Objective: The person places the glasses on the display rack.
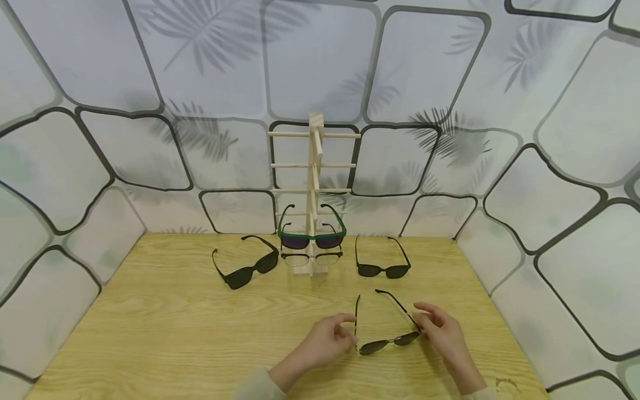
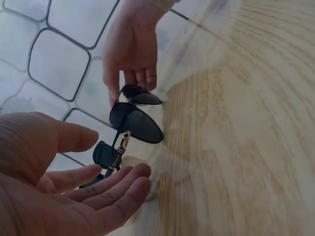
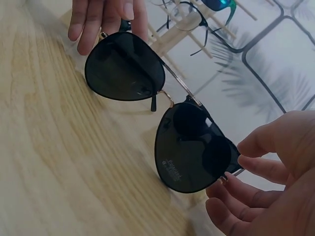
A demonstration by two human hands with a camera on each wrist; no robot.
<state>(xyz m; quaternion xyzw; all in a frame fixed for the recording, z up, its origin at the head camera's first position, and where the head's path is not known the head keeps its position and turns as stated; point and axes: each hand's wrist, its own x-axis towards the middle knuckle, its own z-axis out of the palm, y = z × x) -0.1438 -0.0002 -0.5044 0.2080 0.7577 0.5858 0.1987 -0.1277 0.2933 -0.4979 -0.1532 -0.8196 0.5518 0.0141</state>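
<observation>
The left hand (image 1: 327, 341) is closest to me, its grip spread loosely, thumb well apart from the fingers, at the left hinge of a pair of dark aviator sunglasses (image 1: 374, 347). Across from it the right hand (image 1: 445, 333) has its fingertips at the other hinge — whether that grip pinches the frame or merely touches it, I can't tell. The sunglasses sit between the two hands, low at the near part of the wood-grained counter (image 1: 150, 333), lenses toward the person, arms unfolded and pointing away.

Farther back, black sunglasses (image 1: 370, 270) stand unfolded right of a wooden rack (image 1: 316, 119), and square-lensed sunglasses (image 1: 242, 276) lie angled to its left. The rack carries two pairs low down — green-framed glasses (image 1: 295, 241) above clear-lensed glasses (image 1: 296, 259). Behind everything hangs a leaf-patterned backdrop (image 1: 320, 61).
</observation>
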